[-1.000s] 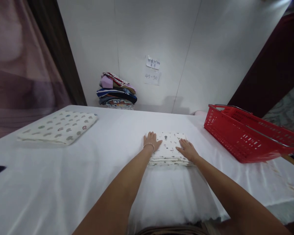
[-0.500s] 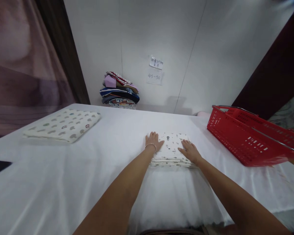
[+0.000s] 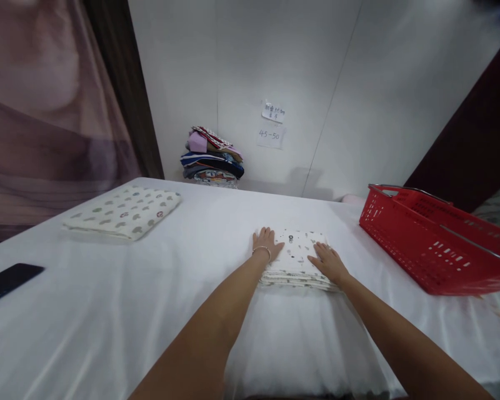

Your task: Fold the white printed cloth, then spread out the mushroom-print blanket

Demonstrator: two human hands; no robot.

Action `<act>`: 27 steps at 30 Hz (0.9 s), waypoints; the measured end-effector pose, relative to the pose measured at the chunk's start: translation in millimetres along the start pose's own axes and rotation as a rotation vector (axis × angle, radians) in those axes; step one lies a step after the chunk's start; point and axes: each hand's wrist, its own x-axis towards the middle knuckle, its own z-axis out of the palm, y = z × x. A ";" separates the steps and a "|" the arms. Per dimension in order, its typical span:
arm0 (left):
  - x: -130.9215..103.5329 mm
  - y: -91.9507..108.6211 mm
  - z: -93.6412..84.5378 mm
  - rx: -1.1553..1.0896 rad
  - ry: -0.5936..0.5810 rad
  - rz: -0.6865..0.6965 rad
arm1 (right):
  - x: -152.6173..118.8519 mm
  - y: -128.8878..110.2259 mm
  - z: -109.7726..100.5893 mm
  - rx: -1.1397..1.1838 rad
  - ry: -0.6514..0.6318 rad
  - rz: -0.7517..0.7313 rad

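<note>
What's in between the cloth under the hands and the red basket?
The right hand, resting on the cloth, then bare tablecloth up to the basket, in the head view.

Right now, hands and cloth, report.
Left hand and right hand open, flat on folded printed cloth. Red basket off to the right, not touching cloth.

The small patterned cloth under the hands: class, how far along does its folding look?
Folding looks nearly done: the small patterned cloth forms a layered rectangle. In hand, the left hand and right hand rest on its sides, perhaps smoothing. Likely left: releasing it and setting it aside. Whether the larger cloth, lying flat, needs more folding, I cannot tell.
</note>
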 end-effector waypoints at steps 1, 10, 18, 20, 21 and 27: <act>-0.7 0.0 -0.7 0.003 -0.004 0.002 | 0.3 0.0 0.5 0.001 0.002 -0.002; 0.0 -1.9 0.8 0.048 0.015 -0.003 | 0.0 -4.6 -1.7 0.021 0.010 -0.009; 5.4 -2.8 -6.9 0.047 -0.019 -0.005 | -1.5 -7.2 -7.8 0.055 0.033 -0.031; 8.0 -3.9 -11.4 0.025 -0.029 -0.021 | -1.3 -7.5 -8.4 0.054 0.028 -0.037; 8.0 -4.9 -13.2 0.022 -0.019 -0.027 | -1.1 -7.8 -8.7 0.052 0.026 -0.037; -11.4 -15.9 -10.5 0.088 0.006 0.026 | 0.6 -8.3 -6.7 0.047 0.022 -0.037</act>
